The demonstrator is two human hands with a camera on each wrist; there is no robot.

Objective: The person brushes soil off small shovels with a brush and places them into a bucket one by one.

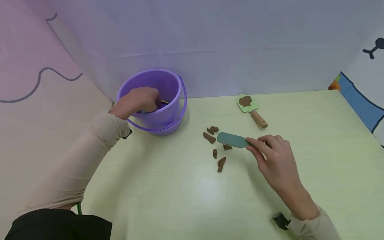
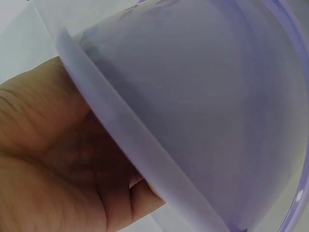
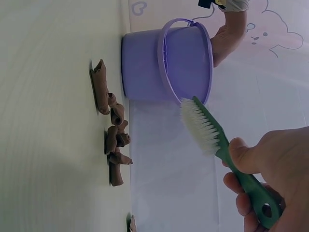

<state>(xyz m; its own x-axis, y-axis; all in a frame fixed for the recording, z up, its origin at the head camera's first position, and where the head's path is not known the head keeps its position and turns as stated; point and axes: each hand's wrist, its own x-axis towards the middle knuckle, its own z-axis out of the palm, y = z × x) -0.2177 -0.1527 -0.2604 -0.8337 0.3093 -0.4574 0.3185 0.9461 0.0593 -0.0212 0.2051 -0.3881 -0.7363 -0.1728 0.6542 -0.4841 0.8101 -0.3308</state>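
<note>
My left hand (image 1: 141, 99) reaches over the rim into a purple bucket (image 1: 168, 116) at the back left. The bucket wall hides its fingertips in the left wrist view, so I cannot tell what they hold. Above the table, my right hand (image 1: 277, 160) grips the handle of a green brush (image 3: 251, 188). White bristles (image 3: 200, 128) face down and toward the left in the head view, over several brown curled pieces (image 1: 209, 137). Those pieces lie scattered on the table under and beside the brush head.
A light green, flat-headed tool (image 1: 253, 108) with a wooden handle and a brown patch lies at the back right of the pale table (image 1: 168, 186). A printed cloth (image 1: 225, 43) hangs behind the table. The bucket's purple handle (image 1: 183, 100) hangs down its front.
</note>
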